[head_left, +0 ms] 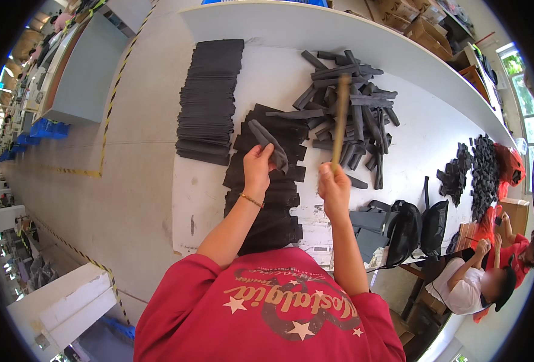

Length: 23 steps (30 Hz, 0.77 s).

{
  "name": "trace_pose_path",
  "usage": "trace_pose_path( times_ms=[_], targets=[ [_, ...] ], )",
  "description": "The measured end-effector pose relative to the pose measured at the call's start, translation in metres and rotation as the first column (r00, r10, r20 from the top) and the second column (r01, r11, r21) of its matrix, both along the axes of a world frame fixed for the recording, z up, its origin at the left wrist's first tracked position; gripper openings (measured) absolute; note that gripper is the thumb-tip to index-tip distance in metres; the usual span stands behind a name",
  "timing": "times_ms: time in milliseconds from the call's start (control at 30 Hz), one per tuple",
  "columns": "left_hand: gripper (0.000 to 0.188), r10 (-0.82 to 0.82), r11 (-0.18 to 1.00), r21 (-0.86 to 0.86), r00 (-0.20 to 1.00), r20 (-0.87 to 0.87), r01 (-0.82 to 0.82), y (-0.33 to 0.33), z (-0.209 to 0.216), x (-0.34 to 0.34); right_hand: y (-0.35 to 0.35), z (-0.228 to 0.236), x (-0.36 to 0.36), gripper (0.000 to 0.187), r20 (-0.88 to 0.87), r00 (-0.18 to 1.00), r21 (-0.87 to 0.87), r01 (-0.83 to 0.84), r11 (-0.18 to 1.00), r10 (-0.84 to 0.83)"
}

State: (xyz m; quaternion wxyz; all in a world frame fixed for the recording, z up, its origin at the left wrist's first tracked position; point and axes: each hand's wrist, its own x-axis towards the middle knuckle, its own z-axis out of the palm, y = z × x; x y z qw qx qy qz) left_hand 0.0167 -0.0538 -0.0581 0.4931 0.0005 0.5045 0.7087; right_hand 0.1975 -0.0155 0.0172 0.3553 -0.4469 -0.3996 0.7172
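Note:
My left hand (258,170) pinches a narrow dark grey fabric piece (265,140), which hangs to both sides of the fingers. A long thin yellowish-brown stick (342,117), slightly blurred, stands up from the closed fist of my right hand (335,188). Under my left hand lie overlapping black fabric pieces (261,202) in a row toward my body. Beyond the stick is a loose heap of dark grey tube-like fabric pieces (363,123). At the left of the table a neat stack of flat dark grey pieces (208,99) lies fanned out.
The white table (203,205) has a raised board (351,30) along its far side. Black bags (404,232) lie at the right, with piles of small black pieces (483,175) farther off. Two people sit at the far right, near a red plastic bag (509,166).

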Motion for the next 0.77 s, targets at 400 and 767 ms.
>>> trace_pose_path(
  times_ms=[400,767],
  targets=[
    [0.017,-0.151,0.986,0.059,0.988,-0.034,0.153,0.002,0.010,-0.003,-0.002,-0.007,-0.004,0.030,0.122,0.989,-0.024,-0.076,0.997,0.078],
    [0.031,-0.409,0.893,-0.133,0.652,-0.639,0.429,0.003,-0.001,-0.023,0.088,0.015,0.002,0.025,0.319,0.947,0.413,-0.112,0.904,-0.029]
  ],
)
